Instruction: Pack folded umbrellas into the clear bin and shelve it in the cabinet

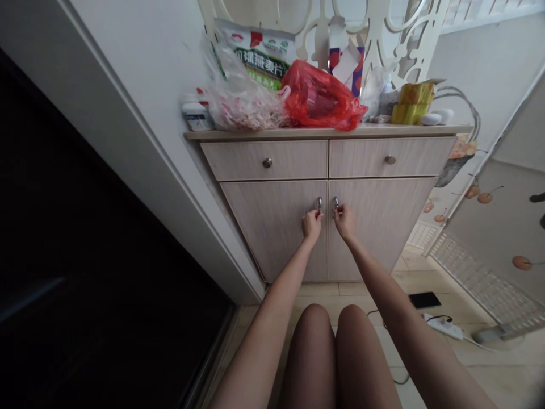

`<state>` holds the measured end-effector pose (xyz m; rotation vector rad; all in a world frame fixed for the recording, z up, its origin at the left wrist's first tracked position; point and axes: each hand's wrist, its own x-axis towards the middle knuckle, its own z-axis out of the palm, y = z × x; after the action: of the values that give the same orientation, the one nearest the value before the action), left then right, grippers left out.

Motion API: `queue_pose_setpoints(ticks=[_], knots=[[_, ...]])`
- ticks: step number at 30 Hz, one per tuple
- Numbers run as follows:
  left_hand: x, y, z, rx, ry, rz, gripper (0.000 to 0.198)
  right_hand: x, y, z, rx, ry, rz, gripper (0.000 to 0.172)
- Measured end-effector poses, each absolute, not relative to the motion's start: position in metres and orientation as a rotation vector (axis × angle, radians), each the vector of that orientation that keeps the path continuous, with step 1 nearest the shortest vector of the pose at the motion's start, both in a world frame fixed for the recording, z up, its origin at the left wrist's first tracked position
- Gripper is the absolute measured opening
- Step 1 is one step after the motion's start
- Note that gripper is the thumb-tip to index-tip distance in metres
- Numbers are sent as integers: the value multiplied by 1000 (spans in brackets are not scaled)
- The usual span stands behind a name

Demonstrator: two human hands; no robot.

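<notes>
Fingers (318,214) of the left hand (311,225) and right hand (344,221) pinch narrowly on the left slim upright chrome pull (319,202) and right slim upright chrome pull (336,201), each at twelve o'clock, on pale wood-grain cabinet doors (272,227).

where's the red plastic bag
In the head view, the red plastic bag sits on top of the wood-grain cabinet, just right of a clear plastic bag.

Pale wood-grain cabinet doors (272,227), red plastic bag (319,96)
</notes>
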<state>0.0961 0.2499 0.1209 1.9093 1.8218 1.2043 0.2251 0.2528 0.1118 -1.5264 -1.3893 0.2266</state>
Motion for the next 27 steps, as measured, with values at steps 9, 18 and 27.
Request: queue_pose_setpoints(ticks=[9, 18, 27], knots=[[96, 255, 119, 1876, 1803, 1205, 15, 223, 255, 109, -1561, -1396, 188, 35], [96, 247, 135, 1598, 1638, 1235, 8, 227, 240, 131, -1629, -1417, 320, 34], [45, 169, 149, 1223, 947, 1251, 33, 261, 155, 137, -900, -1110, 1231, 83]])
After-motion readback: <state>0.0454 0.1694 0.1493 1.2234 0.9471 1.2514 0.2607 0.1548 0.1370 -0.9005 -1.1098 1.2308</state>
